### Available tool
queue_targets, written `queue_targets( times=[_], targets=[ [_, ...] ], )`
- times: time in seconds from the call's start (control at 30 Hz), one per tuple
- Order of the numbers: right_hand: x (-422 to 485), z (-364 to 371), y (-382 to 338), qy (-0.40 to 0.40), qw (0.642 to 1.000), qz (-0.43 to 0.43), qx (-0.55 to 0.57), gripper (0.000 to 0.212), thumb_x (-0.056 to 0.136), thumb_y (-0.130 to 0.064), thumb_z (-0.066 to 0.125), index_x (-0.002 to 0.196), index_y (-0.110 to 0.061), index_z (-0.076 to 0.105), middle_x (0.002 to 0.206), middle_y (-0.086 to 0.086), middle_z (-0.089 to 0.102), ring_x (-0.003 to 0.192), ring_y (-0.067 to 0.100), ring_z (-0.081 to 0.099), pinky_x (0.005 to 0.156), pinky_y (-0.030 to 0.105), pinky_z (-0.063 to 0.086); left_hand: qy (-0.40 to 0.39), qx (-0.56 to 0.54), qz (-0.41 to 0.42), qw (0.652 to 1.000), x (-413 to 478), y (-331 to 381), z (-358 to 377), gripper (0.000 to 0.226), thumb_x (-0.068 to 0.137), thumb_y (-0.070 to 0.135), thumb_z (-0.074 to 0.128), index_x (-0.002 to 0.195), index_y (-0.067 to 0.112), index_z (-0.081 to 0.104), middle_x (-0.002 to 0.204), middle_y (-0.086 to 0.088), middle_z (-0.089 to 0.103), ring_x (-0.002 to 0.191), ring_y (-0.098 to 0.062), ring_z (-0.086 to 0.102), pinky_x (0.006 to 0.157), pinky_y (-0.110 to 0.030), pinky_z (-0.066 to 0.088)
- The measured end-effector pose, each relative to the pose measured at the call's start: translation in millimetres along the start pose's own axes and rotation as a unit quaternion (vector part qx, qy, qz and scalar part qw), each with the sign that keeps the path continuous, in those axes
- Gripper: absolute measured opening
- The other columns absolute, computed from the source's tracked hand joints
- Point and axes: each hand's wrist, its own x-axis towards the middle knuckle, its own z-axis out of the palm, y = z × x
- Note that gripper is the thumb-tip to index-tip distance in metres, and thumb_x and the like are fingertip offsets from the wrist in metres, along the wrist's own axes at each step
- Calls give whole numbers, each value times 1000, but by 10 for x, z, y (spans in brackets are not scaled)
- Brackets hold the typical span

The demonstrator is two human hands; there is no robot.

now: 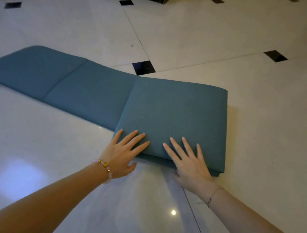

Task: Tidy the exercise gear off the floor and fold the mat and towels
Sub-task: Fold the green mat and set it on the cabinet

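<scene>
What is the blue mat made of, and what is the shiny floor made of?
The mat looks like soft padding in a teal cloth cover: its surface is dull and finely woven, its folded edges are thick and rounded. The floor looks like polished stone or glazed tile, I can't tell which: it mirrors lights, and thin joints and small dark inlays divide it.

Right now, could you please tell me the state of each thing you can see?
Mat: partly folded; right end doubled over in layers, left part lying flat on the floor.
Left hand: open, fingers spread, resting on the mat's folded end.
Right hand: open, fingers spread, flat on the mat's folded end.
</scene>
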Motion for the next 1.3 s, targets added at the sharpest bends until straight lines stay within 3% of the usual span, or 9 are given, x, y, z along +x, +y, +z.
queue_targets(
  times=[0.23,0.4,0.53,0.7,0.8,0.9,1.0,1.13,1.3],
  targets=[
    [109,97,-93,95,991,21,87,76,82,-56,54,146,-21,32,152,-2,33,141,24,29,104,60,33,146,-165,-175,960,-7,62,23,60,80,47,45,132,16,46,136,-5,51,123,-26,50,97,-47,44],
    [-18,73,-225,254,878,121,387,34,91,-27,54,123,-17,57,122,-9,58,118,8,50,99,23,39,128,-544,-386,733,-77,-173,-121,52,90,31,57,135,16,37,135,-5,46,112,-19,51,89,-31,41],
    [-99,-103,-275,181,650,256,692,15,95,-14,51,92,-16,65,93,-2,69,92,14,62,80,19,47,-13,-671,-434,600,8,-259,-118,56,87,23,64,134,16,36,126,-11,54,112,-27,54,90,-45,48],
    [-135,-91,-283,-79,262,379,884,43,85,-41,61,110,-7,55,110,12,64,94,30,63,79,45,50,63,-720,-445,529,67,-323,-319,48,79,10,71,122,9,51,103,-13,63,90,-28,64,81,-42,55],
    [-58,-122,-318,-33,127,342,930,70,80,-37,67,134,-4,37,133,17,50,120,35,51,98,53,42,107,-749,-410,509,171,-379,-526,43,81,7,68,120,6,51,100,-10,61,84,-27,66,74,-38,58],
    [74,-272,-282,66,30,319,945,60,85,-24,65,135,-5,37,139,13,45,128,29,45,104,48,38,145,-768,-379,495,350,-350,-772,23,83,4,61,105,9,55,91,-6,59,74,-22,65,64,-32,59],
    [206,-374,-214,109,-12,289,951,25,87,-12,63,109,-4,56,122,10,59,120,26,52,94,39,46,161,-783,-341,495,523,-399,-976,14,85,3,58,93,14,58,85,-2,60,75,-20,66,68,-33,58],
    [411,-461,-147,130,22,286,949,1,89,-7,59,89,-8,60,102,6,63,118,24,54,90,38,47,143,-792,-333,491,659,-637,-850,14,86,4,57,91,17,59,94,-4,58,80,-22,66,71,-36,59],
    [563,-149,-126,6,133,363,922,41,93,-24,55,125,2,45,140,18,43,130,30,44,100,44,40,28,-676,-472,566,657,-714,-44,27,84,6,64,110,12,59,104,-10,56,82,-23,58,69,-35,53]
  ],
)
